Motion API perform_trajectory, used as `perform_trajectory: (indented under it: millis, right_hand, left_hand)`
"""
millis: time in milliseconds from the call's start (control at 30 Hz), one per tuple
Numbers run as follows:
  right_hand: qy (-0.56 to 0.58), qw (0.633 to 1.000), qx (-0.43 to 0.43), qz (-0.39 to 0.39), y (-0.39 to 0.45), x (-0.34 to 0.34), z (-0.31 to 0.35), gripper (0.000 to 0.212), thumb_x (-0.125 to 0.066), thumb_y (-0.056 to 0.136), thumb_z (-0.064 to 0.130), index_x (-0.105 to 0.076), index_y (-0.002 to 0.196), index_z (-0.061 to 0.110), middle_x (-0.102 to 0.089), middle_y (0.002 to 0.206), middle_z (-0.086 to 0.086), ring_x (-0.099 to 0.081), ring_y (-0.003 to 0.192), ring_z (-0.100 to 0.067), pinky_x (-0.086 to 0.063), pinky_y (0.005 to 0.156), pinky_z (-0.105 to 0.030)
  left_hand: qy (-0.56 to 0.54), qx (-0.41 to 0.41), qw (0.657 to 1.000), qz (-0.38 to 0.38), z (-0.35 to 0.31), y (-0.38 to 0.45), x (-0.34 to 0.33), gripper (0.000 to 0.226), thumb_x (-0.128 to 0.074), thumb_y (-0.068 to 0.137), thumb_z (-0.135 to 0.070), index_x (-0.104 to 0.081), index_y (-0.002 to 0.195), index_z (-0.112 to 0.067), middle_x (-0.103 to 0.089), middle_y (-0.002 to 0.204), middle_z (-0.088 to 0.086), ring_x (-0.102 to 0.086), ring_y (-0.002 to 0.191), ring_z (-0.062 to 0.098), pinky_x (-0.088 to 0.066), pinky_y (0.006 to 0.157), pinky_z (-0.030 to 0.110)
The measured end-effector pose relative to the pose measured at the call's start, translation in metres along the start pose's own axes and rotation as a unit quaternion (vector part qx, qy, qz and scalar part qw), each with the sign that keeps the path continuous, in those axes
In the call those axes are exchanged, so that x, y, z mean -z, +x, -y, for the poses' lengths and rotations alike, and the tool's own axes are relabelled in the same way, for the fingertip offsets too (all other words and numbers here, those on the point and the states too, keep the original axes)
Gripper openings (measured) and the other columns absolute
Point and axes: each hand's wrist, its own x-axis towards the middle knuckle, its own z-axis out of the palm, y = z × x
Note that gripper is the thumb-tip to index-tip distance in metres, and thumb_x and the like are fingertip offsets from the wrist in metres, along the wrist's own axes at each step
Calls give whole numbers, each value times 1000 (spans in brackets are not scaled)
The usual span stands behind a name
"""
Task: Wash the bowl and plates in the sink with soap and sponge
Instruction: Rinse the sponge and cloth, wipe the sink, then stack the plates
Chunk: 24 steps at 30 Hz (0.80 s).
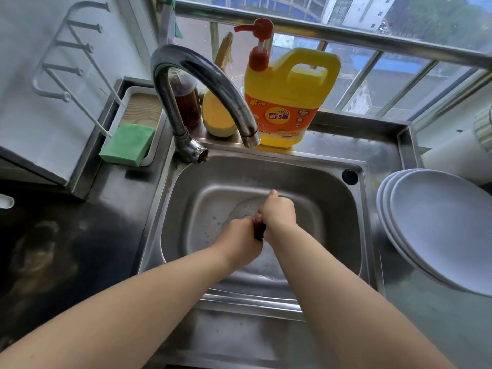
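1. At the centre of the frame, low in the sink (266, 166), both hands meet over a small dark object (259, 231); it is too little seen to say what it is.
2. The left hand (241, 242) has its fingers (246, 222) curled around the lower part of the dark object, grasping it.
3. The right hand (278, 214) has its fingers curled over the upper end of the same object, grasping it too, with the thumb pointing toward the top of the frame.
4. Soapy foam (239, 209) lies on the sink floor just above and left of the hands.
5. Both bare forearms run from the bottom edge of the frame up to the basin.
6. The curved tap (191, 73) arches over the upper left rim of the sink; no water shows at its spout.
7. A yellow bottle of dish soap (287, 102) with a red pump stands behind the sink, at upper centre, against the window bars.
8. Left of it stand a yellow rounded object (218, 115) and a bottle of brown liquid (186, 99), partly hidden by the tap.
9. A green sponge (127, 143) rests in a white tray (133, 91) at the left of the frame.
10. A stack of white plates (439, 225) sits on the bench (439, 323) at the right of the frame, outside the sink.
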Motion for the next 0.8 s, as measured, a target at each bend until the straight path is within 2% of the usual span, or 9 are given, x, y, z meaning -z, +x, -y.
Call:
perform_trajectory:
  millis: [133,233,367,433,500,567,633,733,800]
  right_hand:
    - [-11,1000,-17,-17,11,-3,-11,40,-38,101,36,-56,105,0,-49,62,-7,-47,56,-23,-42,61,-34]
    - [-9,1000,-25,-8,12,-2,-12,39,-38,102,34,-55,100,-1,-48,61,-6,-45,55,-22,-42,60,-34]
    - [57,994,-65,72,0,7,2,40,-44,101,33,-47,72,6,-43,52,-3,-40,46,-18,-41,56,-30]
    - [87,986,-64,126,-11,15,10,42,-46,100,35,-42,67,10,-42,48,-2,-39,43,-17,-43,58,-30]
    - [116,975,-46,184,-20,23,15,42,-45,100,36,-40,67,12,-42,46,-1,-40,41,-16,-43,60,-31]
    - [157,961,-20,228,-28,32,19,42,-44,100,38,-40,67,12,-43,47,-2,-43,41,-16,-44,63,-32]
    - [164,954,19,249,-33,40,19,42,-44,99,40,-46,69,11,-49,54,-3,-53,52,-18,-51,68,-34]
    - [96,964,73,239,-36,53,15,44,-45,95,49,-63,84,9,-67,80,-9,-66,84,-23,-55,81,-41]
    - [60,966,75,242,-38,63,11,40,-47,93,50,-65,101,15,-66,96,-10,-67,91,-23,-57,80,-43]
  left_hand:
    - [19,4,1000,10,2,-2,-6,23,-39,91,-13,-59,100,-8,-68,100,13,-62,96,34,-51,76,36]
    - [13,13,1000,18,4,-1,-10,24,-38,90,-13,-59,101,-9,-68,100,11,-63,95,32,-51,74,35]
    - [-41,43,998,7,-2,-2,-6,24,-43,87,-11,-61,103,-11,-68,101,10,-62,96,29,-43,70,26]
    - [-94,55,994,22,-7,-4,2,21,-47,84,-9,-61,98,-15,-67,90,6,-61,83,23,-41,63,24]
    - [-174,54,982,48,-12,-9,12,17,-55,82,-9,-61,95,-17,-63,77,0,-57,71,16,-42,62,25]
    - [-290,51,953,76,-16,-18,23,17,-65,83,-14,-61,97,-21,-59,66,-7,-53,58,7,-42,55,20]
    - [-406,54,905,112,-18,-29,32,19,-68,86,-23,-57,101,-20,-52,60,-7,-44,46,5,-35,44,18]
    - [-505,64,851,129,-16,-39,39,25,-59,93,-26,-49,109,-11,-50,74,2,-38,47,7,-32,43,19]
    - [-548,77,826,108,-13,-43,39,20,-53,96,-18,-47,113,-8,-50,80,6,-41,49,9,-35,43,20]
